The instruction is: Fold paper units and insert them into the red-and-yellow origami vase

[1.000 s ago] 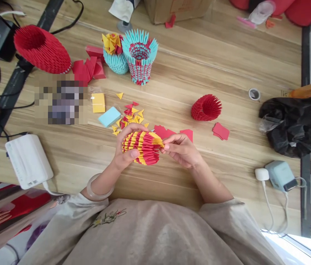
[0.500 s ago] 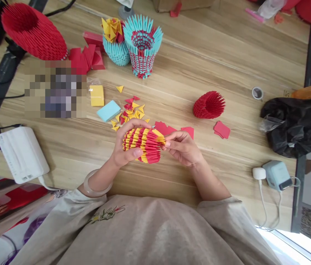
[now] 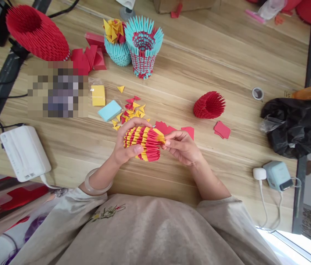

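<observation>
Pcs [image 3: 113,31] in pot [image 3: 118,53], ppr-craft [image 3: 146,140] in hands [image 3: 121,148] [image 3: 184,149]

At centre, the left hand [image 3: 124,149] covers the left end of the yellow-and-red folded-paper piece [image 3: 147,140]; the right hand [image 3: 183,148] hides its yellow tip [image 3: 160,137]. A pixelated patch [image 3: 61,90] at left masks what lies there. The top edge crops a brown cardboard box [image 3: 191,5], the right edge a black plastic bag [image 3: 303,127]. Print on the white plastic box [image 3: 24,151], lower left, is illegibly small.
</observation>
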The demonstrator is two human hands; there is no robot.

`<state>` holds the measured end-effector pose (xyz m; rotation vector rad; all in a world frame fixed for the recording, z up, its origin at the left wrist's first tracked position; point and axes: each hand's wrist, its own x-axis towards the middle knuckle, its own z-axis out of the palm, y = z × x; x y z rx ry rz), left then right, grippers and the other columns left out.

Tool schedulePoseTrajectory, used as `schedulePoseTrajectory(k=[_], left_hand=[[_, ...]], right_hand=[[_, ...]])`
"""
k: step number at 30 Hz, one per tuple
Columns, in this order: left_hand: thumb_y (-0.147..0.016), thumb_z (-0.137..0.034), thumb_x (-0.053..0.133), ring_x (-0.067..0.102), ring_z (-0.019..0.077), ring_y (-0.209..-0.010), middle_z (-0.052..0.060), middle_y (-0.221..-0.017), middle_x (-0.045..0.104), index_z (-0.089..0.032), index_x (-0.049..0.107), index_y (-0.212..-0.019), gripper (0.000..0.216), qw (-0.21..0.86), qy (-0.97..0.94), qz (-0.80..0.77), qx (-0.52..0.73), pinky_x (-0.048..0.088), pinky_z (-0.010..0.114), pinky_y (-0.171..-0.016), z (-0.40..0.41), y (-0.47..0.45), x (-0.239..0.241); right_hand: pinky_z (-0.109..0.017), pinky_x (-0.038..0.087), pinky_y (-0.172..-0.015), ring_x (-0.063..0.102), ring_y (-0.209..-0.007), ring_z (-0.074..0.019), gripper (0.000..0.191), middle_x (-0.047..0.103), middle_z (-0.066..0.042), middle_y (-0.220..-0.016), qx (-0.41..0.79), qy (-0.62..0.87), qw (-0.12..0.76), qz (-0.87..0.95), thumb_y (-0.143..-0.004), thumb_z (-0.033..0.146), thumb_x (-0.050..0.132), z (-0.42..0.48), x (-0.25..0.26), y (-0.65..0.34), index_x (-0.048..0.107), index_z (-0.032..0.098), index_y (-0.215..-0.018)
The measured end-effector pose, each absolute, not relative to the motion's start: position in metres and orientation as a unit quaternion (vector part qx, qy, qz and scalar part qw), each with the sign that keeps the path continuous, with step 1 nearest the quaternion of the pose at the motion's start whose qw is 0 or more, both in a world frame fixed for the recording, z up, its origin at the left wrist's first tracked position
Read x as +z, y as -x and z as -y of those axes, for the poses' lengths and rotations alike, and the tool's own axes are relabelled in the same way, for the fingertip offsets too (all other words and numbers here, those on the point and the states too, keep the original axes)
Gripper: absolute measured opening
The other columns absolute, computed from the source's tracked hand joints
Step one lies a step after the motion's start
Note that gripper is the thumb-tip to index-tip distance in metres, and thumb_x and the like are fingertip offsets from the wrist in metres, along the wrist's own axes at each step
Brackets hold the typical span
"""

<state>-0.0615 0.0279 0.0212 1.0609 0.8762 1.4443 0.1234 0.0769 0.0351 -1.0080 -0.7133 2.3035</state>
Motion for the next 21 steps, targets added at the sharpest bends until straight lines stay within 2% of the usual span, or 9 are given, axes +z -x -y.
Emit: schedulePoseTrajectory(k=[8, 13, 16, 21], left_hand=[[-0.068, -0.053, 0.072, 0.06, 0.0189, -0.07, 0.006, -0.083, 0.064, -0.016, 0.063, -0.105, 0.053, 0.518, -0.477, -0.376, 0.602, 0.047, 0.029, -0.062, -0.029, 0.062, 0.022], [-0.066, -0.053, 0.073, 0.059, 0.0173, -0.075, 0.005, -0.089, 0.063, -0.016, 0.062, -0.105, 0.055, 0.5, -0.492, -0.369, 0.609, 0.047, 0.029, -0.068, -0.03, 0.063, 0.015], [-0.068, -0.053, 0.071, 0.06, 0.018, -0.077, 0.006, -0.092, 0.062, -0.016, 0.062, -0.105, 0.053, 0.493, -0.491, -0.382, 0.608, 0.047, 0.03, -0.069, -0.031, 0.064, 0.012], [-0.067, -0.051, 0.072, 0.06, 0.0174, -0.069, 0.004, -0.082, 0.064, -0.017, 0.063, -0.105, 0.051, 0.517, -0.474, -0.353, 0.619, 0.047, 0.028, -0.061, -0.032, 0.061, 0.017]], right_hand=[[-0.022, 0.055, -0.058, 0.064, -0.053, -0.0089, 0.02, 0.072, 0.001, -0.059, 0.79, 0.401, 0.315, 0.339, -0.051, 0.025, 0.089, -0.074, 0.033, -0.123, 0.075, 0.021, -0.065], [-0.022, 0.056, -0.063, 0.067, -0.06, -0.0104, 0.017, 0.075, 0.0, -0.068, 0.741, 0.402, 0.344, 0.413, -0.057, 0.017, 0.086, -0.073, 0.028, -0.128, 0.076, 0.021, -0.07], [-0.021, 0.057, -0.065, 0.069, -0.064, -0.0105, 0.019, 0.075, 0.0, -0.071, 0.744, 0.406, 0.345, 0.402, -0.056, 0.015, 0.086, -0.072, 0.029, -0.128, 0.076, 0.021, -0.071], [-0.017, 0.056, -0.057, 0.065, -0.052, -0.0074, 0.02, 0.072, 0.001, -0.058, 0.804, 0.387, 0.32, 0.319, -0.049, 0.019, 0.089, -0.074, 0.033, -0.122, 0.074, 0.019, -0.063]])
